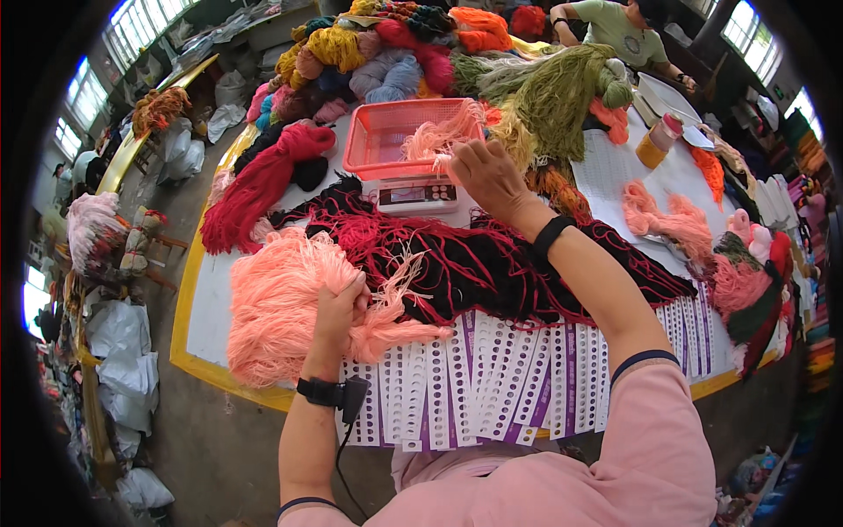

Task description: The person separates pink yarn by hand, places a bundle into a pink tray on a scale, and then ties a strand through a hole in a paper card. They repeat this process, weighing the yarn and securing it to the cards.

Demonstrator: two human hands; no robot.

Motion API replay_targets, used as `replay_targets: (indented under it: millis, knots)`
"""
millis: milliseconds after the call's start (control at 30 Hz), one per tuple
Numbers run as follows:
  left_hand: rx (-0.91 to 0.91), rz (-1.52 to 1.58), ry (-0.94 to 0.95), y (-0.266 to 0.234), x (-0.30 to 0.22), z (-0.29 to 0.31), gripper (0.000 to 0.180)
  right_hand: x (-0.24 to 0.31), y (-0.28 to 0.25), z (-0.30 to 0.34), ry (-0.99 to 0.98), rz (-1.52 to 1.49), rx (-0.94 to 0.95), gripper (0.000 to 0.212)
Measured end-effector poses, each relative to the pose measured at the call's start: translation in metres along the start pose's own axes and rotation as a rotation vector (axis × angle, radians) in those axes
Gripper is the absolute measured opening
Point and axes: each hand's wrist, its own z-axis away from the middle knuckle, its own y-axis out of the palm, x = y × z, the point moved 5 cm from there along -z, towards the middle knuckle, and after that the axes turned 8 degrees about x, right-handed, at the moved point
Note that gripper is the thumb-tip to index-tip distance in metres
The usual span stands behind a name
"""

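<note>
My left hand (344, 307) is closed round a thick hank of peach yarn (277, 303), whose loose strands spread over the table's near left part. A twisted tail of it sticks out to the right of my fist. Farther off, my right hand (492, 180) is at the right front corner of a red plastic basket (354, 145), its fingers pinched on strands of peach yarn (442, 139) that lie partly in the basket. Beneath the basket is a white digital scale (418, 197). Black and crimson yarn (492, 263) stretches across the table between my arms.
Punched white-and-purple cards (474, 378) line the near table edge. Heaped coloured hanks (386, 66) and green yarn (558, 92) fill the far side. A jar (659, 140) stands at right. Opposite, a co-worker (619, 35) is by the table. A cable (344, 457) hangs from my left wrist.
</note>
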Motion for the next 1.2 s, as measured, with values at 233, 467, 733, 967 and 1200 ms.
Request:
replay_targets:
  millis: [233, 467, 733, 967, 1200]
  knots:
    - [-0.011, -0.018, 0.004, 0.001, -0.001, 0.007, 0.023, -0.011, -0.036, 0.003, 0.178, -0.301, -0.146, 0.012]
    - [0.062, 0.099, 0.045, 0.008, -0.022, 0.014, 0.013, -0.19, -0.133, 0.141, 0.904, -1.103, -0.313, 0.022]
    - [0.426, 0.097, -0.141, 0.083, -0.039, 0.044, 0.022, -0.117, -0.334, 0.198, 0.91, -0.196, -0.423, 0.023]
    - [0.269, -0.219, -0.308, 0.129, 0.04, 0.034, 0.024, 0.106, -0.086, 0.176, 0.581, -1.521, 0.309, 0.025]
    - [0.252, -0.865, -0.02, 0.135, 0.064, 0.0, 0.011, 0.12, -0.059, 0.182, 0.438, -1.753, 0.422, 0.026]
